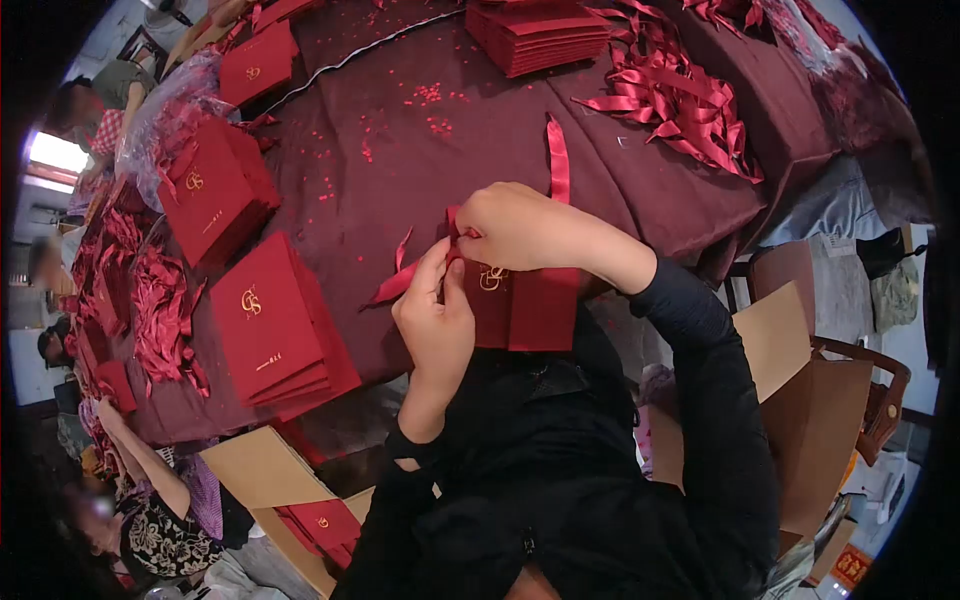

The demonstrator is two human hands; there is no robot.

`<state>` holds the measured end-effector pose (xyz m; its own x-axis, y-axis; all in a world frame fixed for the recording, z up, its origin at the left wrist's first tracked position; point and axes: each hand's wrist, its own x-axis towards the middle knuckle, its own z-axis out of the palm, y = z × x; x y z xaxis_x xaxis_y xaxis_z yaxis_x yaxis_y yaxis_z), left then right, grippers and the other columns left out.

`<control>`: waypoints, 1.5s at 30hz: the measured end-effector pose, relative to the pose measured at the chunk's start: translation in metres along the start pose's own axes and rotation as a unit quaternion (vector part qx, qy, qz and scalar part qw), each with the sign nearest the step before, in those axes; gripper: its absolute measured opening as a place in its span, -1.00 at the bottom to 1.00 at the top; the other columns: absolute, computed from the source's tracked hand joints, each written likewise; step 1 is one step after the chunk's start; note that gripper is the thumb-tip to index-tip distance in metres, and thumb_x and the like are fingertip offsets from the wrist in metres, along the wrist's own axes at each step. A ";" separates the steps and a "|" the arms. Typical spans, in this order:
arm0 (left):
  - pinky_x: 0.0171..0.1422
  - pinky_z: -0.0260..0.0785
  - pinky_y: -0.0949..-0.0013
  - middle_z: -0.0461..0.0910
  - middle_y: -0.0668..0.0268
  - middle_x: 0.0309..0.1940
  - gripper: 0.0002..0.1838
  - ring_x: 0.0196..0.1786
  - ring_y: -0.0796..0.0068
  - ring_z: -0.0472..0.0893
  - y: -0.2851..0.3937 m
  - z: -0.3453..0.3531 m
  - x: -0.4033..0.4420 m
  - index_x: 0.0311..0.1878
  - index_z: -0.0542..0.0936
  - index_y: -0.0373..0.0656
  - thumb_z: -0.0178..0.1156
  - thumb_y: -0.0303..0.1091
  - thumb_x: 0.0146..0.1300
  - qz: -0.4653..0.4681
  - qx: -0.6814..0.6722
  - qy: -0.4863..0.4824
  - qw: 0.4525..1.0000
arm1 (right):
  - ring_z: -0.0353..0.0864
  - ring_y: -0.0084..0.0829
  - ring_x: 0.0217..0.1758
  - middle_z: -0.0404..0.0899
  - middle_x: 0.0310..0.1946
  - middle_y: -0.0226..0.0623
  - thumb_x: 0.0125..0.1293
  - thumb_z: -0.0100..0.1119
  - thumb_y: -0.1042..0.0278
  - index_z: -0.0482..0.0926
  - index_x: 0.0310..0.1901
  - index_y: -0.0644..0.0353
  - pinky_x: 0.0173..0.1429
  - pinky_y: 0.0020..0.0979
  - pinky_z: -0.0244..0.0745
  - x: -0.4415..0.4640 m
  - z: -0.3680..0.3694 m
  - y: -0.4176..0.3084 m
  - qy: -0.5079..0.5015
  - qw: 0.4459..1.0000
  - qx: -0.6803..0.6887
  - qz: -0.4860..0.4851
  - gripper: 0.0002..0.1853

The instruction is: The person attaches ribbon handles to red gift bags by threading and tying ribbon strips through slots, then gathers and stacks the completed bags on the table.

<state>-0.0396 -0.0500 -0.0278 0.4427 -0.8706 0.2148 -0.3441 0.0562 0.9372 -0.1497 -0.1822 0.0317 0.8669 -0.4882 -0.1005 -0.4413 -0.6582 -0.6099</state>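
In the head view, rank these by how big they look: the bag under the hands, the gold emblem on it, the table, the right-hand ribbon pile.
1. Table
2. Ribbon pile
3. Bag, partly covered
4. Emblem, also partly covered

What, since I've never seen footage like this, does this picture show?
No machine: these are a person's bare left hand and right hand. A camera worn on the head took this one picture, looking forward and down. On the dark red tablecloth lie stacks of gold-lettered gift bags, heaps of satin ribbons and scattered small red bits. Both hands close on the top edge of one folded red gift bag, though the exact grip is partly hidden. Loose ribbon ends show to either side.
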 end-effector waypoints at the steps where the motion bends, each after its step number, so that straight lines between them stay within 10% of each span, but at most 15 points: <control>1: 0.09 0.45 0.50 0.66 0.13 -0.08 -0.71 -0.04 0.54 0.61 -0.001 0.000 0.000 0.13 0.52 -0.47 0.13 -0.61 0.37 -0.015 -0.011 0.000 1.000 | 0.59 0.08 -0.39 0.56 -0.54 0.06 0.16 0.18 0.34 0.59 -0.49 0.36 -0.17 -0.08 0.47 -0.001 0.002 0.001 0.000 1.000 0.000 -0.001 -0.78; 6: 0.11 0.41 0.52 0.62 0.25 0.02 -0.69 -0.04 0.55 0.60 -0.002 -0.008 0.010 0.19 0.54 -0.33 0.05 -0.56 0.43 -0.116 -0.245 -0.008 0.963 | 0.53 -0.28 -0.29 0.56 -0.46 -0.29 0.03 0.29 0.29 0.58 -0.28 0.10 -0.08 -0.28 0.34 -0.021 0.021 -0.006 0.212 0.930 -0.280 -0.109 -0.80; 12: 0.00 0.46 0.48 0.61 0.32 -0.08 -0.69 -0.12 0.55 0.59 0.013 -0.031 0.028 0.19 0.55 -0.28 -0.03 -0.51 0.48 -0.203 -0.227 -0.191 0.933 | 0.52 -0.33 -0.26 0.51 -0.41 -0.37 0.14 0.20 0.35 0.54 -0.24 0.04 -0.13 -0.29 0.32 -0.031 0.039 0.030 0.236 0.947 -0.162 -0.148 -0.86; 14: -0.07 0.47 0.43 0.65 0.25 -0.16 -0.71 -0.17 0.47 0.63 0.016 -0.030 0.028 0.14 0.58 -0.28 0.03 -0.55 0.42 -0.179 -0.160 -0.193 0.951 | 0.50 -0.28 -0.28 0.49 -0.41 -0.34 0.10 0.27 0.39 0.52 -0.26 0.07 -0.18 -0.29 0.31 -0.033 0.037 0.037 0.236 0.952 -0.086 -0.176 -0.83; 17: -0.11 0.48 0.27 0.61 -0.02 -0.23 -0.74 -0.20 0.08 0.64 0.018 -0.021 0.032 -0.01 0.61 -0.35 0.14 -0.63 0.22 0.138 0.101 -0.132 0.976 | 0.50 -0.27 -0.29 0.48 -0.42 -0.33 0.14 0.27 0.38 0.51 -0.27 0.08 -0.20 -0.28 0.31 -0.033 0.036 0.040 0.232 0.952 -0.074 -0.183 -0.85; 23: -0.05 0.45 0.13 0.61 0.05 -0.28 -0.78 -0.17 0.06 0.59 0.006 -0.013 0.039 -0.14 0.60 -0.34 0.12 -0.62 0.13 0.241 0.219 -0.114 0.939 | 0.52 -0.24 -0.29 0.48 -0.42 -0.29 0.23 0.27 0.24 0.49 -0.31 0.12 -0.19 -0.25 0.32 -0.034 0.036 0.041 0.213 0.963 -0.081 -0.141 -0.82; 40: -0.06 0.39 0.11 0.59 0.06 -0.22 -0.80 -0.13 0.03 0.55 0.000 -0.044 0.059 -0.06 0.59 -0.30 0.15 -0.43 0.30 0.127 0.380 0.133 0.907 | 0.50 -0.23 -0.20 0.44 -0.33 -0.26 0.28 0.23 0.22 0.49 -0.31 0.17 -0.11 -0.25 0.33 -0.037 0.026 0.033 0.146 0.974 -0.125 -0.125 -0.79; 43: -0.05 0.36 0.13 0.53 0.06 -0.17 -0.65 -0.11 0.03 0.51 0.027 -0.036 0.033 0.09 0.52 -0.31 0.21 -0.37 0.28 0.204 0.375 0.132 0.894 | 0.51 -0.23 -0.20 0.45 -0.35 -0.26 0.27 0.24 0.22 0.50 -0.33 0.17 -0.11 -0.25 0.33 -0.037 0.029 0.031 0.158 0.974 -0.122 -0.107 -0.79; 45: -0.07 0.34 0.16 0.49 0.09 -0.19 -0.54 -0.16 0.06 0.47 0.039 -0.036 -0.008 0.15 0.48 -0.29 0.28 -0.27 0.25 0.135 0.384 -0.072 0.911 | 0.51 -0.24 -0.20 0.45 -0.35 -0.26 0.26 0.24 0.22 0.50 -0.34 0.17 -0.11 -0.24 0.33 -0.035 0.028 0.031 0.162 0.974 -0.118 -0.103 -0.79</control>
<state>-0.0271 -0.0233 0.0164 0.1624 -0.9338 0.3189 -0.9262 -0.0328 0.3757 -0.1873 -0.1694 -0.0063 0.8408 -0.4616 0.2827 -0.3393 -0.8564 -0.3891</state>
